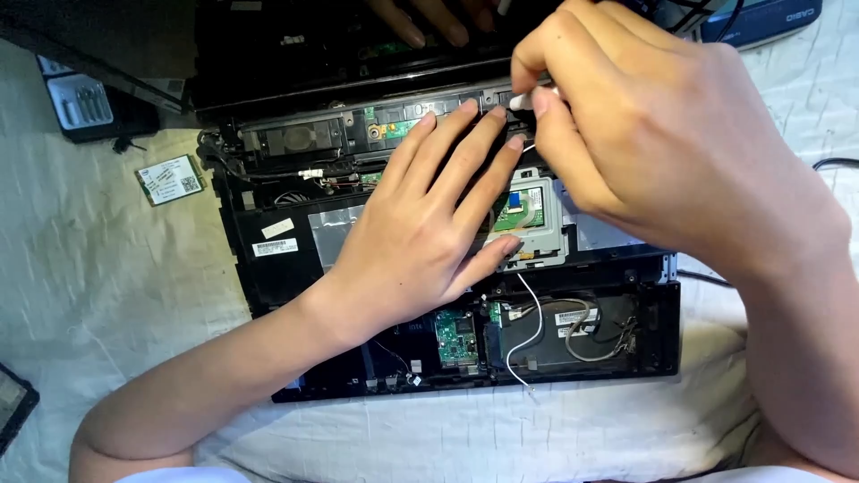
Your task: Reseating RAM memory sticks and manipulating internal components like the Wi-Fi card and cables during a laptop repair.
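On a white cloth (98, 268), an opened black laptop chassis (286, 268), boards and cables bare. Left hand (420, 224) flat on the chassis, fingers spread, gripping nothing, steadying the frame beside a silver metal plate (548, 234). Right hand (644, 134) above the hinge edge, thumb and forefinger pinched together on a slim white tool (530, 101), tip hidden behind fingers. Loose white wire (535, 326) trailing near the front edge; small green card (170, 179) apart on the cloth. Someone else's fingers (429, 22) at the top. Probably best done with firm left-hand pressure, tool upright, light turns, clear of the thin wires.
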